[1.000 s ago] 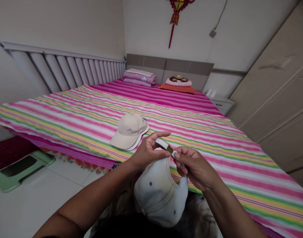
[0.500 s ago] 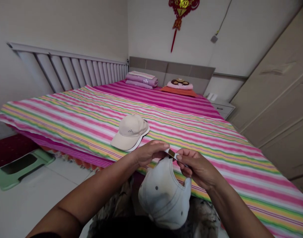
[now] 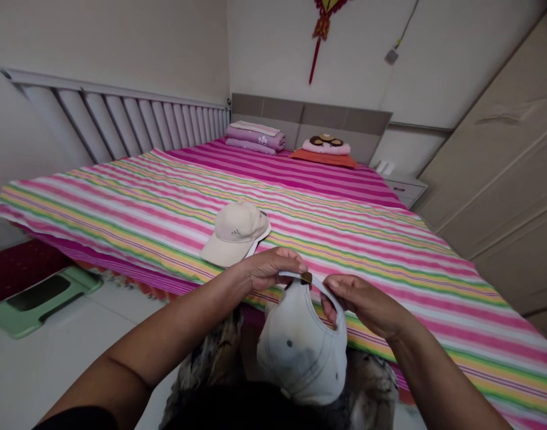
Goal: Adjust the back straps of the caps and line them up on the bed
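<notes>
Strap now pulled into an arc, hands further apart: left hand pinches the brass-buckled strap near its buckle, right hand grips its far end. Smudged white baseball cap hangs beneath them, crown outward, off the striped bedsheet; beige cap lies just beyond.

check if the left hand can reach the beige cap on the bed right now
Probably yes, once it lets go: the left hand holds the strap of the white cap, and the beige cap lies close by on the striped bedspread, nothing between them.
</notes>
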Available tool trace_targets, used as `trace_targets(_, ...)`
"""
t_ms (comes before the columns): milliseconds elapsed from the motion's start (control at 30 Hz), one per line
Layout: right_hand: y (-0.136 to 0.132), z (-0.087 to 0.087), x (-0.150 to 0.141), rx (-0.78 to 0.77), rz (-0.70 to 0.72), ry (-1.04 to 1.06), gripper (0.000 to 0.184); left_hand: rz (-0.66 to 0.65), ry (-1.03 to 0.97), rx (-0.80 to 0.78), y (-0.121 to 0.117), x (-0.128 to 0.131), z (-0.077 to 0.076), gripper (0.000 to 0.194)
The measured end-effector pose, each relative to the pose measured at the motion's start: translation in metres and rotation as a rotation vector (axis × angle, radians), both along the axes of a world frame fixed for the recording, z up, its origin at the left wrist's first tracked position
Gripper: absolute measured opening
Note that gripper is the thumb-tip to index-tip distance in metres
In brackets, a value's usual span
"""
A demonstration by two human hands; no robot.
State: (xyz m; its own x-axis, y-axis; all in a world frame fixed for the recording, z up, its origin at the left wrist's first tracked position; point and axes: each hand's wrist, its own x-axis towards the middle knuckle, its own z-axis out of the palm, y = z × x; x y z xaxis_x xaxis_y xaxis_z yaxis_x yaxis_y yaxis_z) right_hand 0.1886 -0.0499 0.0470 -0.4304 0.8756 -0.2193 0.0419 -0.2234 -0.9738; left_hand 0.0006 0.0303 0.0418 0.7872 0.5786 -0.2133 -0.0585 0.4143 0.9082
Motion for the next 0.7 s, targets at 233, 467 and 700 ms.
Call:
trace_targets(233, -0.004, -0.011, -0.001, 0.015, -0.192, 0.17, 0.031, -0.097, -0.013, -0.016, 0.002, 0.001, -0.009, 0.029)
trace_targets(467, -0.008, -0.018, -0.005, 0.006, -0.248, 0.206, 0.03, -0.174, 0.137, -0.091, 0.002, 0.005, -0.026, 0.031)
trace_targets(700, -0.008, -0.011, -0.006, 0.008, -0.313, 0.229, 0.031, -0.187, -0.018, -0.099, 0.001, 0.007, -0.025, 0.024)
